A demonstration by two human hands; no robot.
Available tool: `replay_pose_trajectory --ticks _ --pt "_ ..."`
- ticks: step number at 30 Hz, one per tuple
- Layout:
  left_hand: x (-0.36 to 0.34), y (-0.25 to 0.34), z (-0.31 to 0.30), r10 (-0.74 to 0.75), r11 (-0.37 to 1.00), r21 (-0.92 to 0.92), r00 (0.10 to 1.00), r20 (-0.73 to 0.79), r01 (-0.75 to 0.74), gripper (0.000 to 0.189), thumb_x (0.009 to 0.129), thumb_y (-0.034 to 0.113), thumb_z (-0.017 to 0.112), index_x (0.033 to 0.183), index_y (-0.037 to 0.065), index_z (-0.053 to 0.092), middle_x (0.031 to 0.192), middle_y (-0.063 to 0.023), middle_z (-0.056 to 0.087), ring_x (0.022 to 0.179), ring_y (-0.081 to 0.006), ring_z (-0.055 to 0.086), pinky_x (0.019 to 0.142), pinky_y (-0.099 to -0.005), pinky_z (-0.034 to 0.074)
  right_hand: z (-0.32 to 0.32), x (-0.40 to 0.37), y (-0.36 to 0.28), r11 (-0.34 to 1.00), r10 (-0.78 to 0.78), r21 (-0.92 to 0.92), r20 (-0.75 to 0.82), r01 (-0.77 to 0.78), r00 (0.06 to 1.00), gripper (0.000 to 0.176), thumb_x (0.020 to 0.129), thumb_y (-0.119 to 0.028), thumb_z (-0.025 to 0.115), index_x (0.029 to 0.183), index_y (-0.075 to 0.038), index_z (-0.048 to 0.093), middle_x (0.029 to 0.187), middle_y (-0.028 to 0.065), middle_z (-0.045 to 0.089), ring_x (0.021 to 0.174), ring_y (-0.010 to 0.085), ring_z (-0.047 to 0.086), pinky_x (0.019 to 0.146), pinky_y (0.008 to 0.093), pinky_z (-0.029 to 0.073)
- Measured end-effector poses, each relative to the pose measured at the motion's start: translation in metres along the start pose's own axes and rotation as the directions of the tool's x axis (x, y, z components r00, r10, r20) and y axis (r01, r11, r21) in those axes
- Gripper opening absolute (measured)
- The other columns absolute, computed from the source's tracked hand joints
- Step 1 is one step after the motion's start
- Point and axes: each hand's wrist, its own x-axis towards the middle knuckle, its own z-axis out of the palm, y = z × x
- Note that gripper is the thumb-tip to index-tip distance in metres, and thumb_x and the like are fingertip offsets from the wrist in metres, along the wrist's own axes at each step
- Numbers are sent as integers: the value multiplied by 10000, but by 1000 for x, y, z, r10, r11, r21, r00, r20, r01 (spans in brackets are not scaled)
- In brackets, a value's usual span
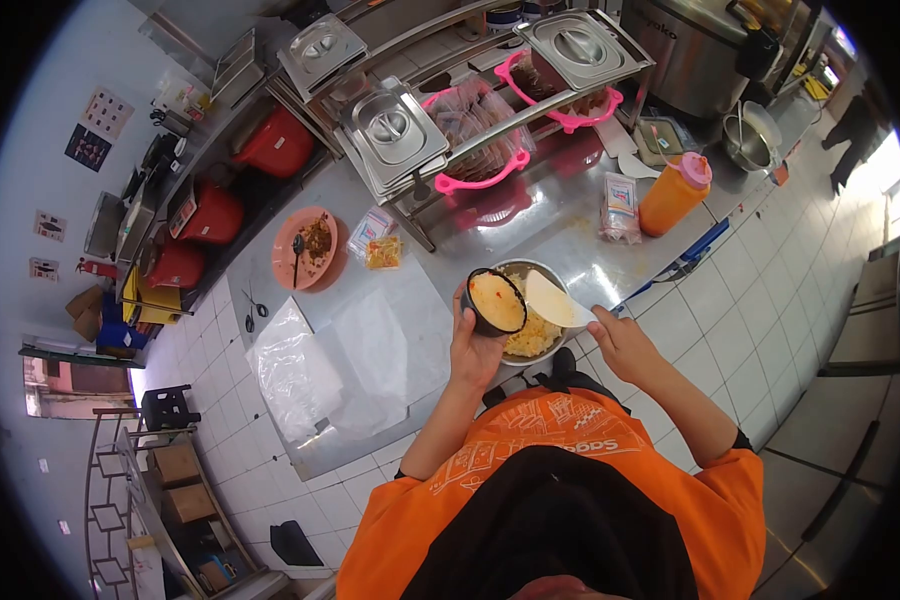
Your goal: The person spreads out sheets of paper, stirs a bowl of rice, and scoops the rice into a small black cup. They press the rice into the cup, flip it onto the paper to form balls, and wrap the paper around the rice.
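Note:
A black bowl (497, 302) filled with yellowish rice sits in my left hand (475, 350), tilted, over the left side of a metal bowl (536, 357). The metal bowl holds more yellow rice. My right hand (625, 345) grips the handle of a white paddle (554, 302), its blade at the right rim of the black bowl. Left of them on the steel table lie clear plastic sheets (360, 365), a pink plate (305, 249) with dark food and a black spoon, and a small bag of yellow food (382, 253).
An orange bottle (674, 198) and a plastic packet (620, 210) stand at the right. A metal rack with lidded trays (393, 128) and pink baskets (480, 180) runs behind. Scissors (256, 308) lie at the left. A person in dark clothes (858, 135) is far right.

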Motion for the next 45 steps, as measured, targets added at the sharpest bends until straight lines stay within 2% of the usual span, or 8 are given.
replay_pose_trajectory --ticks 7,14,36,40,42,43,44,45 --pt "-5 -1 0 -311 927 177 942 -127 330 740 893 656 322 1371 95 387 1372 -94 451 1273 -261 425 1053 -453 346 20 11 -29 958 -234 -183 -58 220 971 300 974 -373 385 1018 -82 446 716 158 634 625 356 620 535 462 474" --pt "-6 5 -10 -393 872 239 902 -177 427 730 896 642 327 1373 91 385 1364 -105 460 1265 -265 437 1054 -435 351 28 -3 -46 943 -158 -297 9 153 987 341 958 -382 425 958 -43 455 552 144 591 509 323 615 452 414 480" --pt "2 32 -96 173 952 -168 904 -391 -255 557 912 569 418 1263 141 479 1245 -69 529 1144 -260 499 980 -447 406 45 9 11 896 -17 -443 -69 -15 997 387 951 -426 429 903 -53 521 575 169 597 544 358 615 489 453 484" --pt "-10 95 -155 372 926 244 814 -447 -289 486 902 473 504 1274 161 489 1190 -77 559 1060 -263 534 919 -388 440 48 19 13 877 99 -460 -111 -139 989 384 939 -415 466 870 -46 551 608 191 606 587 378 619 527 474 483" --pt "-15 121 -145 497 320 944 834 -240 81 478 865 350 623 1274 131 505 1184 -89 547 1059 -257 534 915 -376 444 45 23 14 873 96 -469 -107 -136 990 395 939 -425 458 868 -47 548 607 187 608 584 371 623 526 463 489" --pt "-9 125 -152 546 -111 992 838 7 64 546 758 249 737 1258 152 539 1192 -100 520 1053 -277 521 896 -402 446 45 24 14 867 93 -480 -106 -132 990 406 939 -436 450 865 -48 545 607 183 611 580 364 627 525 453 495" --pt "-8 125 -149 545 -108 992 838 5 65 546 758 249 737 1258 152 539 1192 -100 520 1053 -277 521 896 -402 446 44 25 13 866 95 -482 -105 -134 990 406 939 -436 450 865 -48 545 607 183 611 580 364 627 525 453 495" --pt "-7 125 -134 439 -407 896 898 22 177 574 715 253 756 1247 177 553 1195 -105 508 1048 -294 510 881 -410 446 44 26 11 865 100 -483 -99 -136 990 402 939 -430 453 870 -46 548 611 182 612 588 363 628 538 457 497"
